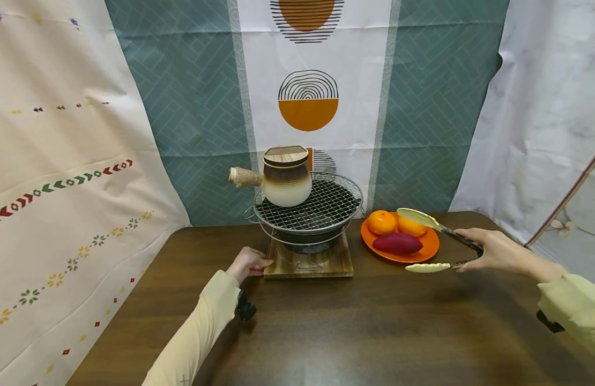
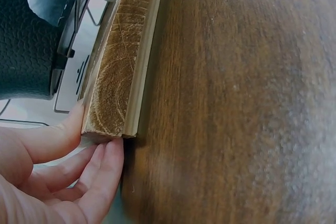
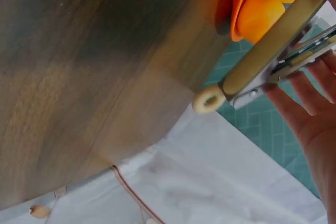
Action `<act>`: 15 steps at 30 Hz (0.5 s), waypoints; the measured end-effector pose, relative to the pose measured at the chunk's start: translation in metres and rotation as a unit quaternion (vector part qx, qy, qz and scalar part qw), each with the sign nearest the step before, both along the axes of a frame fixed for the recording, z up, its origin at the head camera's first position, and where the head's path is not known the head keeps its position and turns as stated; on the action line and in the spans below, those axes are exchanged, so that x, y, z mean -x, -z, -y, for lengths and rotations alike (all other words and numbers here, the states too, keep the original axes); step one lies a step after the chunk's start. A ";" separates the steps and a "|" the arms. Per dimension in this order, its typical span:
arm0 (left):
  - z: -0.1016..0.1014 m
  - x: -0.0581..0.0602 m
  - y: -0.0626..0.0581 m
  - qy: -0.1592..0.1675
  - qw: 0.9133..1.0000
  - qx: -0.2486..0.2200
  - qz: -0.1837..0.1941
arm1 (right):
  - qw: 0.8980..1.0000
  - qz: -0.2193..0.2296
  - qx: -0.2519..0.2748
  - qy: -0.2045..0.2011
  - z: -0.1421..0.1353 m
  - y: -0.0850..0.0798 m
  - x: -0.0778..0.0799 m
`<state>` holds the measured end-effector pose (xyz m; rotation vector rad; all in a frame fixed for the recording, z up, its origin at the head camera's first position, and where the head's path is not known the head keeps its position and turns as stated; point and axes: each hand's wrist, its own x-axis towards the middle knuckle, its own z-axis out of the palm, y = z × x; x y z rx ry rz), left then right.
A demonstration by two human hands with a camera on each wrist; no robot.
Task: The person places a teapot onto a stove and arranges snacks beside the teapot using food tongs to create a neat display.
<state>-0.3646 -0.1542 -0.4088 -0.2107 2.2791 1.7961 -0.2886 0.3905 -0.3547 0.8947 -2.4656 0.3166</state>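
Beside the grill (image 1: 333, 206), head view: we're pinching its board (image 1: 342, 262) with our left hand (image 1: 250, 264), probably for steadiness; our right hand (image 1: 502, 252) is gripping spread tongs (image 1: 459, 237) near the plate (image 1: 430, 245). Left wrist: we're gripping the board's corner. Right wrist: we're fingering the tongs' metal arm.

One left hand (image 1: 249, 264) and one right hand (image 1: 500, 249) make two, along with two pale sleeves (image 1: 196, 332) and two black wrist devices (image 1: 246, 308). There are two orange fruits (image 1: 381, 222), one purple sweet potato (image 1: 398, 243), one orange plate (image 1: 430, 252) and one pair of tongs (image 1: 456, 235) with two pale tips (image 1: 418, 217). The remaining count comes to one pot (image 1: 288, 188), with one handle (image 1: 246, 177) and one lid (image 1: 286, 156), one wire grate (image 1: 328, 205), one dark round stove (image 1: 307, 237), one wooden board (image 1: 343, 262) and one brown table (image 1: 350, 332).
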 end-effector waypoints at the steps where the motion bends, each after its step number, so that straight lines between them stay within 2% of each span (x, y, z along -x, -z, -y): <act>1: 0.005 0.012 0.013 0.017 1.000 -0.016 -0.016 | 1.000 -0.004 0.000 0.002 0.000 -0.001 0.000; 4: 0.008 0.022 0.023 0.024 0.999 -0.019 -0.023 | 1.000 -0.009 -0.001 0.003 -0.002 -0.001 0.001; 5: 0.007 0.020 0.023 0.020 0.999 -0.012 -0.022 | 1.000 -0.010 -0.001 0.007 -0.002 -0.001 0.001; 7: 0.004 0.016 0.017 0.016 1.000 -0.002 -0.019 | 1.000 -0.010 0.001 0.018 -0.002 -0.001 0.001; 8: -0.001 0.005 0.005 0.001 1.000 0.017 -0.008 | 1.000 -0.007 0.005 0.025 -0.003 -0.001 0.001; 10: -0.003 -0.002 -0.002 0.005 1.000 0.020 -0.012 | 0.999 0.003 0.015 0.042 -0.002 -0.001 0.001; 12: -0.004 -0.007 -0.008 0.003 1.000 0.019 -0.010 | 0.998 0.012 0.027 0.054 -0.002 -0.001 0.002; 15: -0.003 -0.009 -0.010 0.005 1.000 0.012 -0.008 | 0.997 0.023 0.042 0.065 -0.002 -0.001 0.003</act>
